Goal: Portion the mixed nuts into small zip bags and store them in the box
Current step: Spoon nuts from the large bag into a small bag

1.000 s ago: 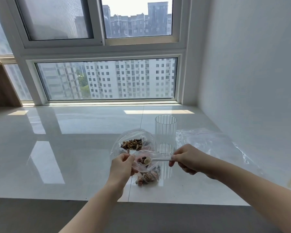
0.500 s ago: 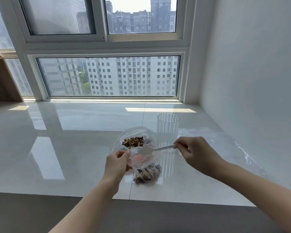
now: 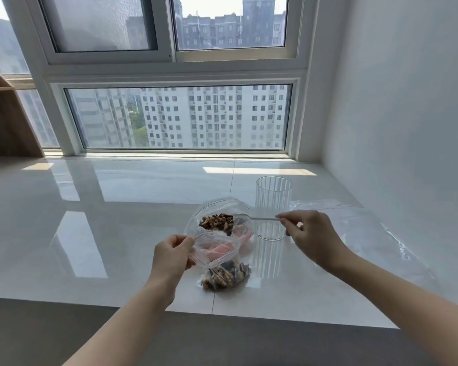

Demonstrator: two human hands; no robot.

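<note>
Nearest the viewer, just below and right of the left fingers (image 3: 188, 243), a small zip bag (image 3: 222, 262) hangs with nuts (image 3: 224, 277) settled in its bottom, which rests on the glossy white surface (image 3: 90, 233). Left hand (image 3: 171, 257): thumb and fingers curled, pinching the bag's rim and holding its mouth open; a pink strip shows through the plastic.

Right hand (image 3: 311, 237): fingers curled, pinching the end of a thin pale spoon (image 3: 259, 218). Handle runs leftward from the right fingertips; its bowl lies at the mouth of a larger clear bag (image 3: 217, 210), at the edge of the nuts heaped inside it. This larger bag sits just beyond the left fingers, touching or overlapping the small bag.

Just behind the spoon handle, close to the right fingers, a ribbed clear glass (image 3: 273, 207) stands upright on the surface, with dark specks at its bottom.

Right of the right hand, flat clear plastic (image 3: 368, 233) lies spread on the surface toward the white wall (image 3: 407, 101).

Farthest off, a window (image 3: 180, 117) shows apartment blocks; a wooden shelf (image 3: 3, 117) stands at far left.
</note>
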